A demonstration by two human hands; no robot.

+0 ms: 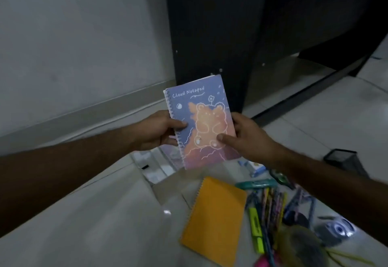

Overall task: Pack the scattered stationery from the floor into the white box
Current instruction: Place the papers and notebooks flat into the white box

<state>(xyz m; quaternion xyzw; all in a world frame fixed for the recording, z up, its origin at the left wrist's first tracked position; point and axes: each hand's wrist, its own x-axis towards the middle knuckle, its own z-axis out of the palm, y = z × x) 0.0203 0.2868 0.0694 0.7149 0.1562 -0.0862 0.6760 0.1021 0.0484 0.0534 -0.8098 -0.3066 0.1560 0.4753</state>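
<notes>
Lilac and peach, the notepad (201, 124) is up in the air in front of the person, held by both hands above the floor (117, 214) and above what looks like the white box (155, 170), which is blurred and partly hidden behind it. The left hand (155, 132) pinches the wire-bound edge, thumb on the cover and fingers behind. The right hand (249, 136) clasps the opposite edge, thumb pressed flat on the cover near the bear drawing.

It looks light, a thin stack of pages between card covers, stiff enough across its short width yet likely to sag or flap open if held by 1 corner. The cover seems glossy (so possibly a bit slippery), and the spiral side gives the surer hold, since the wire stops fingers from sliding.

Still on the floor: an orange notebook (216, 222), highlighters (256, 227), a bunch of pens (270, 203), a teal cutter (256, 183) and a black mesh cup (344, 161) lying apart to the right. None looks fragile; the pens will roll, so I would gather them as 1 bundle.
</notes>
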